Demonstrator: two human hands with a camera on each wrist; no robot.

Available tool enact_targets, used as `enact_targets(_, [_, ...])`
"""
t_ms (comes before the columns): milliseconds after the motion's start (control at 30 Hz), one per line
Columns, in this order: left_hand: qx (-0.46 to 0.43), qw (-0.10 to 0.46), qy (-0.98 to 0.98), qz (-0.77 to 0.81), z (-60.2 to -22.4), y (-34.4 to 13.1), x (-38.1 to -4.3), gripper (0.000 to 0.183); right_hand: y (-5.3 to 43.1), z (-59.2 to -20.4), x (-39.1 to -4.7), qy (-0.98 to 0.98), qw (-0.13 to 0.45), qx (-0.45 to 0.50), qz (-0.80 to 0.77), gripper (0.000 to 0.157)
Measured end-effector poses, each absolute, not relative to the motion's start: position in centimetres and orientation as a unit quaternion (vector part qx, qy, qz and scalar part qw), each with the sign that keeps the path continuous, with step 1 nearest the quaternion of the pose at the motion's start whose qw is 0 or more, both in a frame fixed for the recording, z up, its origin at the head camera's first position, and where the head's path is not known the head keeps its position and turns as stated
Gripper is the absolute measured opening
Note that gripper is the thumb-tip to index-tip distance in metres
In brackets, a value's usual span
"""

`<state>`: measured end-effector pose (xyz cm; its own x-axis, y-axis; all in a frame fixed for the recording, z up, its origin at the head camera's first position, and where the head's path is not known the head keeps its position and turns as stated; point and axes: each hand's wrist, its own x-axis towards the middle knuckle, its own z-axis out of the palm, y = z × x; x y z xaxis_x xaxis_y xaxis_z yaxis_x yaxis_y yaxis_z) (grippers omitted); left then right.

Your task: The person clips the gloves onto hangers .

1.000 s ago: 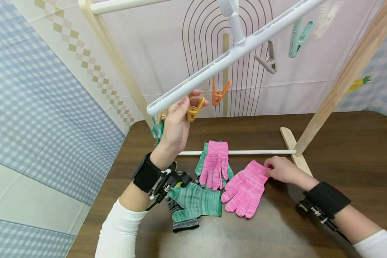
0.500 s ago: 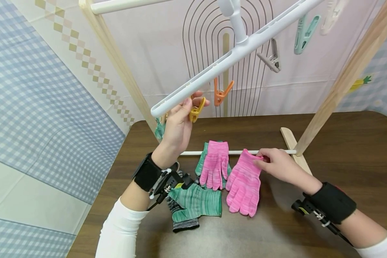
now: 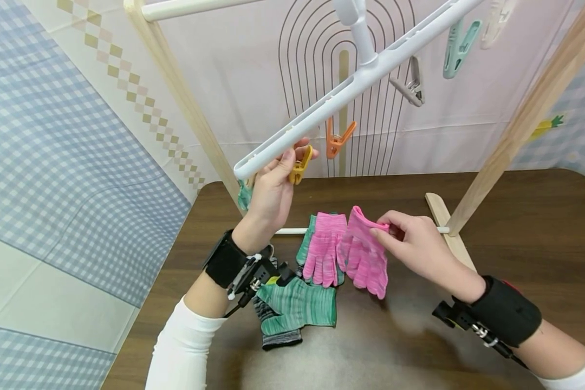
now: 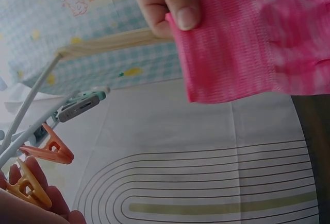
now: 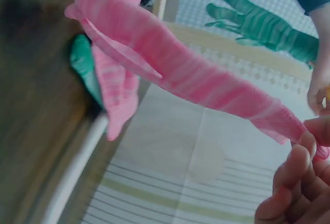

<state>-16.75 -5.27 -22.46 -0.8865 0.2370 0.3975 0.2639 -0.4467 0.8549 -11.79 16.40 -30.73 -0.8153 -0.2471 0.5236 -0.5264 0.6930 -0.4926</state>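
Observation:
My right hand [image 3: 416,241] pinches a pink knit glove [image 3: 365,254] by its cuff between thumb and fingers. In the right wrist view that glove [image 5: 180,59] stretches out from the fingertips, raised off the table. Up at the low end of the white hanger bar [image 3: 317,111], my left hand [image 3: 273,189] grips a yellow clothespin [image 3: 299,165] hanging there; part of the fingers is behind it. An orange clothespin [image 3: 338,140] hangs just to its right. Behind the left hand, a green glove [image 5: 268,31] hangs from the rack.
Another pink glove [image 3: 324,246] lies on a green one beside the white crossbar [image 3: 290,231]. A green glove [image 3: 299,309] and a black-grey one [image 3: 280,340] lie nearer. Grey [image 3: 411,84] and mint [image 3: 460,49] clothespins hang right. A wooden frame post [image 3: 507,146] stands at the right.
My right hand has lifted the pink glove by its cuff and brought it up and to the left. The left hand and the hanger bar have shifted slightly right.

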Motion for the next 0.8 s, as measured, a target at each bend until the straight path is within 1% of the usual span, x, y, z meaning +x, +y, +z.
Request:
enact_targets(133, [-0.232,0.007,-0.526,-0.818,-22.4,-5.3,-16.7,0.026,15.7,-29.9,-11.6,-0.887,0.231,0.229,0.329,0.009])
enact_targets(367, [-0.225,0.010,-0.524,-0.822,-22.3,-5.3,-16.8,0.025,14.6,-28.6,-11.5,-0.880,0.240,0.240,0.333,0.008])
enact_targets(567, [-0.224,0.011,-0.513,-0.829,-22.3,-5.3,-16.9,0.032,13.5,-27.7,-11.7,-0.874,0.243,0.251,0.338,0.006])
enact_targets(800, [-0.229,0.004,-0.513,-0.827,-22.2,-5.5,-16.9,0.033,12.5,-26.9,-12.0,-0.870,0.243,0.259,0.343,0.006])
